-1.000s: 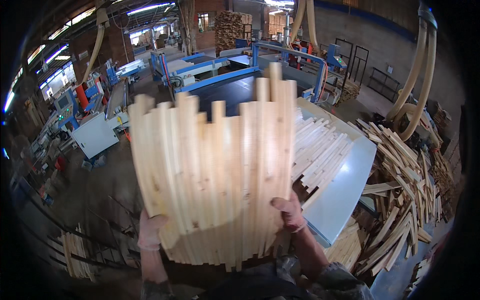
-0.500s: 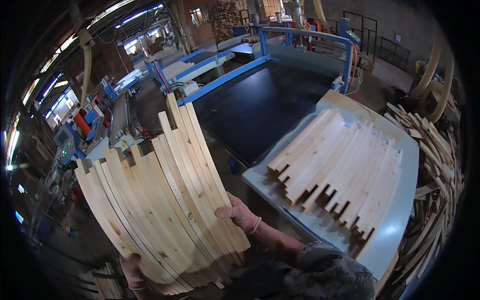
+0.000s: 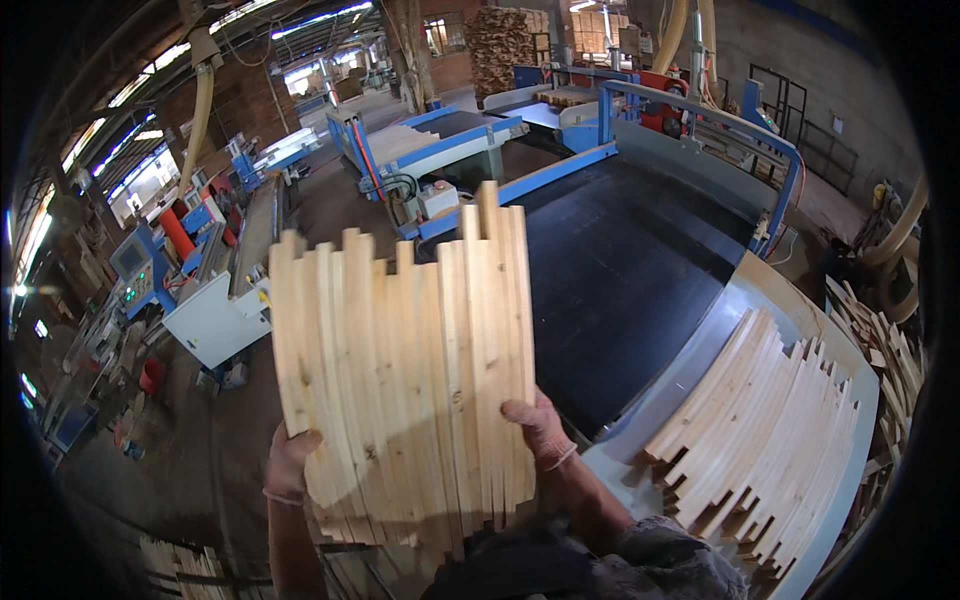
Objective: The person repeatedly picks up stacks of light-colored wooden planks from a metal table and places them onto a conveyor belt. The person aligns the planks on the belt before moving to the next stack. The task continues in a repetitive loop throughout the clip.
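Between my two gloved hands stands a wide bundle of pale wooden strips [image 3: 400, 390], side by side, their upper ends uneven. My left hand [image 3: 290, 462] presses the bundle's left edge, thumb on the front face. Across from it, my right hand [image 3: 541, 430] is closed on the right edge, thumb also in front. The fingers behind the wood are hidden. A second layer of wooden strips [image 3: 765, 425] lies on the pale table [image 3: 640, 510] to the right, apart from my hands.
A black conveyor bed [image 3: 620, 270] with a blue frame [image 3: 545, 185] extends ahead. Scrap strips [image 3: 880, 340] are heaped at the far right. On the left stand a white machine housing [image 3: 215, 318] and a control panel [image 3: 137, 270]. More strips [image 3: 185, 565] lie low at the lower left.
The held bundle has swung right and become more upright, both hands moving with it. My view has turned left, so the table and conveyor appear farther right.
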The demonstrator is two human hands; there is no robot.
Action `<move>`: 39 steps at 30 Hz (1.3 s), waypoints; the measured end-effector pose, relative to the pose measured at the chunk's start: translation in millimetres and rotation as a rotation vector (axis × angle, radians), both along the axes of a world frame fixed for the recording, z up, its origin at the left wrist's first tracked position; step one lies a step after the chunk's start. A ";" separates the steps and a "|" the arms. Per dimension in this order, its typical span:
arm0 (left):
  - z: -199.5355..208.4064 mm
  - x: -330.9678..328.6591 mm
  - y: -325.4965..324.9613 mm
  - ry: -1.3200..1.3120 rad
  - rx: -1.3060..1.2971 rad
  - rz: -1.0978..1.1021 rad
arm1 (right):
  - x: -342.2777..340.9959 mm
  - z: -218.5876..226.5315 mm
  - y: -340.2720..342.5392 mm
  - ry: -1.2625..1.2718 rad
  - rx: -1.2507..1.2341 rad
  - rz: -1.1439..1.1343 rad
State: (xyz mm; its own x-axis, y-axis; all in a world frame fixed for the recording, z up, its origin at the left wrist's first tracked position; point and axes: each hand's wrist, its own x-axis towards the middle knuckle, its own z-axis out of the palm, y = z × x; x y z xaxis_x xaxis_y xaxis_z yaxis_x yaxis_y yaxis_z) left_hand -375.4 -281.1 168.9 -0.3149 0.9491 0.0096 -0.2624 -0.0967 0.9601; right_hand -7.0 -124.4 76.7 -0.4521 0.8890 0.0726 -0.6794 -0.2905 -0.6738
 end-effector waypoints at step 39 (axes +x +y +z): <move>-106.0 146.4 756.6 1.429 0.072 -0.441 | 55.1 -79.5 429.1 -0.383 -0.494 -1.047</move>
